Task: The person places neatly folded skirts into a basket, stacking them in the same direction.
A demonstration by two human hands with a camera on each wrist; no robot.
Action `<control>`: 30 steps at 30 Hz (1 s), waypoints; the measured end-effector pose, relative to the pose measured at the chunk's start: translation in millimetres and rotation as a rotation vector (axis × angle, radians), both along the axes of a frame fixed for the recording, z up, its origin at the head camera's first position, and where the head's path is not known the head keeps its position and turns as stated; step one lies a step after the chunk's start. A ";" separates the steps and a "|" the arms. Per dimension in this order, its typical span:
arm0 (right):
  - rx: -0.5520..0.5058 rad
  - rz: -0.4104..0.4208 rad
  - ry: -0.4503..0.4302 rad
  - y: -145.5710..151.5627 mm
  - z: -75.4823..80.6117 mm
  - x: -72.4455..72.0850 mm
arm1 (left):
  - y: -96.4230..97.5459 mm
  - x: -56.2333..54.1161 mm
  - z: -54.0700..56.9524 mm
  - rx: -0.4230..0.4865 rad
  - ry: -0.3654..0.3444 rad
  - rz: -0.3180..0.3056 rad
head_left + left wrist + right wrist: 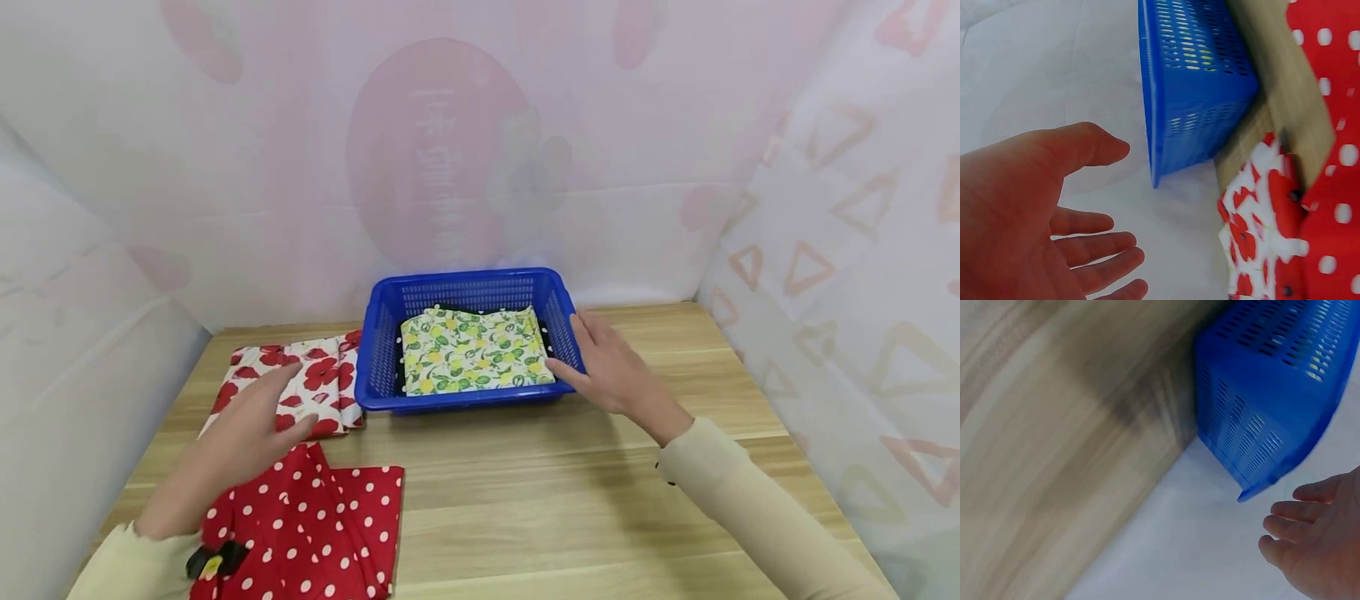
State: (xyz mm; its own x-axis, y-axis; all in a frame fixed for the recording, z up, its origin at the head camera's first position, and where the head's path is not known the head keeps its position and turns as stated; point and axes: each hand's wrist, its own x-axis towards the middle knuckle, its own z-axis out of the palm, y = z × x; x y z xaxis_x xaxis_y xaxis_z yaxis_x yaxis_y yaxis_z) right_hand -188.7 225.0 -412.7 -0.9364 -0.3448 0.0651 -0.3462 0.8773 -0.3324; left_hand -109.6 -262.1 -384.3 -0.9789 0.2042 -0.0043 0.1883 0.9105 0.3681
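A blue plastic basket stands against the back wall, holding a folded lemon-print cloth over a black cloth with white dots. My right hand is at the basket's right rim, fingers extended and thumb apart. In the right wrist view its fingers show just off the basket's corner. My left hand hovers with thumb and fingers spread, holding nothing, over a folded white cloth with red poppies and a red polka-dot cloth. The left wrist view shows that hand's palm side beside the basket.
The wooden table carries the cloths and the basket. White printed sheeting encloses it at the back and both sides. The poppy cloth lies close against the basket's left side, with the polka-dot cloth nearer the front.
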 end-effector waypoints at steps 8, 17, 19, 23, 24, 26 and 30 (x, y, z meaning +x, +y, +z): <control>0.040 -0.013 0.025 -8.4 -20.5 3.1 | -33.7 41.7 -37.2 0.001 -0.060 0.093; 0.008 -0.041 0.051 -11.8 -37.1 2.0 | -72.9 70.4 -68.3 -0.005 -0.169 0.220; -0.010 -0.046 0.052 -13.1 -39.6 1.5 | -81.9 76.1 -74.7 0.007 -0.217 0.241; -0.034 -0.063 0.052 -13.4 -42.2 0.9 | -94.8 82.0 -85.9 0.044 -0.313 0.272; -0.037 -0.067 0.053 -13.3 -42.5 1.0 | -97.1 82.6 -88.7 0.051 -0.327 0.275; -0.042 -0.070 0.053 -12.8 -42.3 1.1 | -101.0 83.8 -94.1 0.055 -0.334 0.273; -0.043 -0.073 0.051 -12.1 -41.9 1.5 | -105.6 86.4 -103.1 0.047 -0.320 0.284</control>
State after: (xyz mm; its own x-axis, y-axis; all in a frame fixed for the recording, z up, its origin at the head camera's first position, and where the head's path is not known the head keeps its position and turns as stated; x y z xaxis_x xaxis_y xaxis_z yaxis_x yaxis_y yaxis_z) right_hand -187.2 212.9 -454.6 -0.9539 -0.2719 0.1269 -0.2996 0.8859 -0.3541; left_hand -23.2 -367.7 -487.4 -0.9472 -0.0655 -0.3140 -0.1974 0.8906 0.4097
